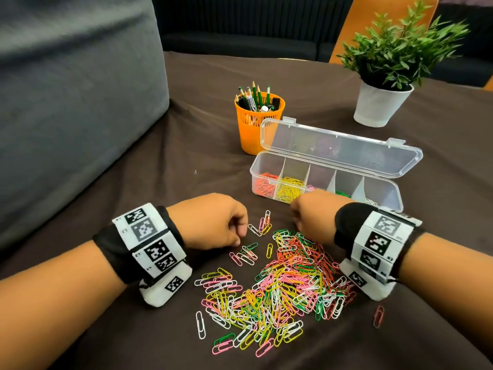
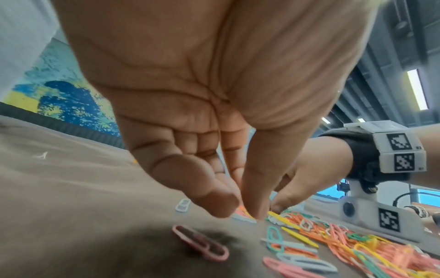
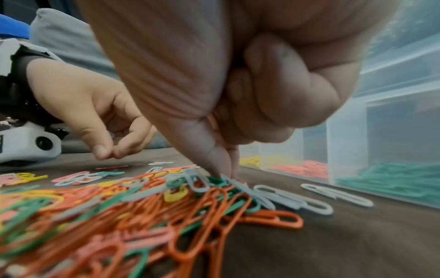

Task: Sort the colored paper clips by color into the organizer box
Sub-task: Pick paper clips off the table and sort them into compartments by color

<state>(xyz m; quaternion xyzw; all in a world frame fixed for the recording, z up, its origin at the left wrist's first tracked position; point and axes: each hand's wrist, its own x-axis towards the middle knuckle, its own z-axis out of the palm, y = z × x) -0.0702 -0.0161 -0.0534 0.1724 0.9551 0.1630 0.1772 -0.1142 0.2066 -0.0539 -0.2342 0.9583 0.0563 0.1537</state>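
A heap of mixed paper clips (image 1: 288,276) lies on the brown cloth between my wrists. Behind it stands the clear organizer box (image 1: 384,201) with its lid open, holding orange, yellow, pink, green and white clips in separate compartments. My right hand (image 1: 297,225) is at the heap's far edge. In the right wrist view its thumb and forefinger (image 3: 225,175) pinch a green clip (image 3: 215,181) on top of the heap, the other fingers curled in. My left hand (image 1: 239,237) hovers left of the heap, thumb and forefinger tips (image 2: 243,210) nearly together near a few loose clips, nothing seen between them.
An orange cup of pencils (image 1: 257,121) stands behind the box's left end. A potted plant (image 1: 381,102) sits at the far right. A grey cushion (image 1: 66,102) borders the table on the left. One stray pink clip (image 1: 378,316) lies right of the heap.
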